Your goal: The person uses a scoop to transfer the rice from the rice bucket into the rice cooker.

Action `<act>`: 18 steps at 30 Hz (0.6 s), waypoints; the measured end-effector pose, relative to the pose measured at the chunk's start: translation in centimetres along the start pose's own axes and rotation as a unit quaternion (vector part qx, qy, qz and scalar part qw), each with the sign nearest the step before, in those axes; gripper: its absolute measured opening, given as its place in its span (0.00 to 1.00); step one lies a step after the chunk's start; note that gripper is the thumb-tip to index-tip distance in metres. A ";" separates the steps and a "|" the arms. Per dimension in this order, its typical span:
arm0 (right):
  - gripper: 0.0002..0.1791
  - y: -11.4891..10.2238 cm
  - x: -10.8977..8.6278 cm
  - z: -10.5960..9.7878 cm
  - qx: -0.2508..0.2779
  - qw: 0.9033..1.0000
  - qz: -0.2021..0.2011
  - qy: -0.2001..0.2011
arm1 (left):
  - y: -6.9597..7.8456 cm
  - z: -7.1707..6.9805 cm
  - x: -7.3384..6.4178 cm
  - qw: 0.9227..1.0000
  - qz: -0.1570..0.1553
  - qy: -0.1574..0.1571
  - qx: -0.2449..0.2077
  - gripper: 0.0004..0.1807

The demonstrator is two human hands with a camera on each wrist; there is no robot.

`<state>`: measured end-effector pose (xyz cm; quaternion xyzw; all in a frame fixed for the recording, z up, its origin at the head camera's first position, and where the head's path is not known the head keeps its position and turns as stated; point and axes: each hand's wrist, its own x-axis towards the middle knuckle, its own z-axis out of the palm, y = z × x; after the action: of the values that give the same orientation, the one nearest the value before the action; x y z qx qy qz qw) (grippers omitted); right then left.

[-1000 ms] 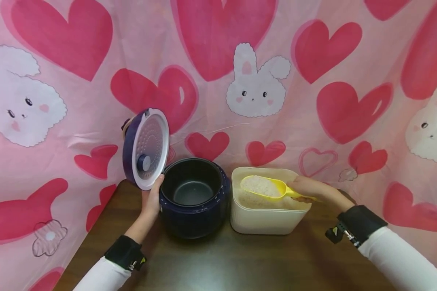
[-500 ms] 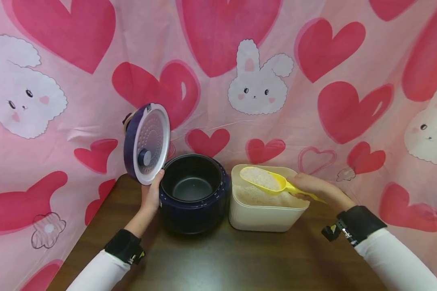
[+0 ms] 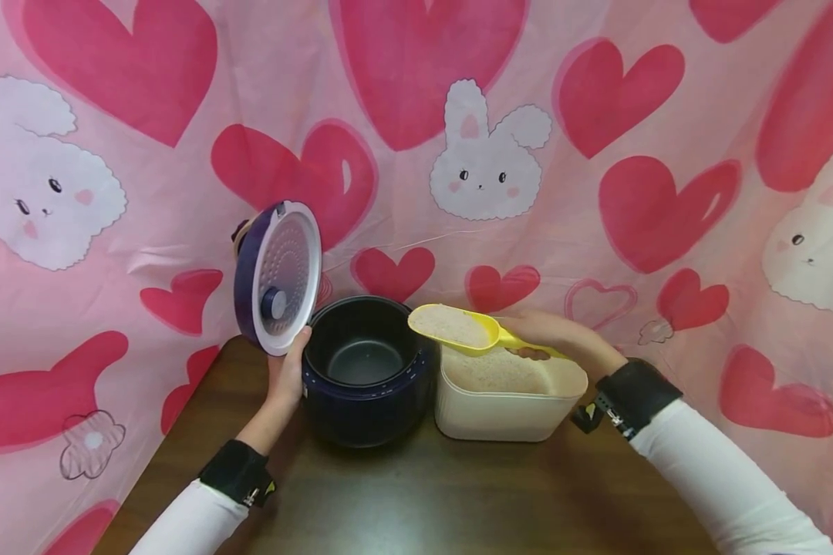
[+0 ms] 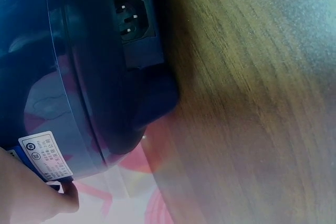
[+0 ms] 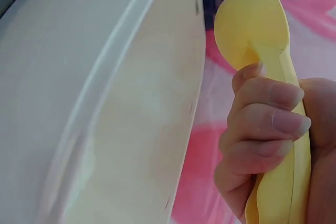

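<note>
Partly behind fingers point(image 5: 257, 121), scoop handle point(image 5: 286, 190)

1. On my head feed I make out a dark brown, wood-grained table point(image 3: 403, 501), its near part catching a pale sheen.
2. Directly on it I see a round, glossy, dark blue rice cooker point(image 3: 364, 420), upright.
3. Just right of it stands a cream, rounded-rectangular, open-topped bin point(image 3: 493, 417); I cannot tell whether the two touch.

Yel scoop point(image 3: 503, 338), pink bkdrp point(image 3: 403, 196) w/ hearts point(image 3: 621, 100)
</note>
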<state>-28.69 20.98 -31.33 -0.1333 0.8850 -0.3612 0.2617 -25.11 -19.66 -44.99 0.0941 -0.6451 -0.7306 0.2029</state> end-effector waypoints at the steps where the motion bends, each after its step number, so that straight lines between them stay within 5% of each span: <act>1: 0.24 -0.5 0.4 0.2 -0.004 1.000 -0.004 0.000 | 0.0 0.0 0.0 1.000 0.000 -0.001 0.000 0.32; 10: 0.23 -4.5 3.2 1.9 -0.058 0.998 0.015 0.036 | 0.0 -0.1 -0.6 1.000 0.008 -0.001 0.001 0.30; 18: 0.23 -7.0 4.0 2.6 -0.147 0.985 0.014 0.091 | 0.2 -0.1 -0.4 1.000 0.007 -0.009 0.002 0.30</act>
<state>-30.25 12.82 -29.39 -0.1247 0.9505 -0.2340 0.1622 -24.65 -19.56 -44.85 0.0837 -0.6486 -0.7290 0.2023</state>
